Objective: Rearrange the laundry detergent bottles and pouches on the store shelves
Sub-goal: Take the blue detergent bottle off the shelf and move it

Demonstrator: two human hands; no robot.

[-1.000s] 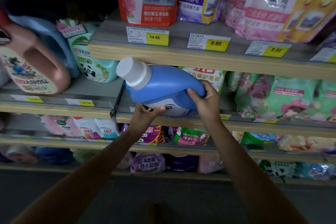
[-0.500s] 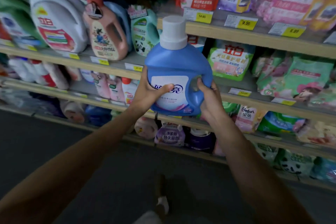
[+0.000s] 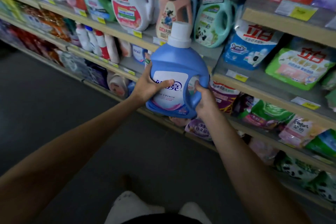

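The person is holding the blue detergent bottle (image 3: pixel 179 71) upright in mid-air, just in front of the shelves (image 3: pixel 263 94).

The left hand (image 3: pixel 149 87) is gripping its left side with the thumb lying across the white label, and the right hand (image 3: pixel 205 102) is curling round the handle (image 3: pixel 198 92). The white cap (image 3: pixel 181 34) is pointing up, overlapping a pink bottle (image 3: pixel 172 11) and sitting beside a teal panda bottle (image 3: pixel 212 22) behind. Right of those, a blue-and-white pouch (image 3: pixel 251 47) and a green pouch (image 3: pixel 298 67) are resting side by side.
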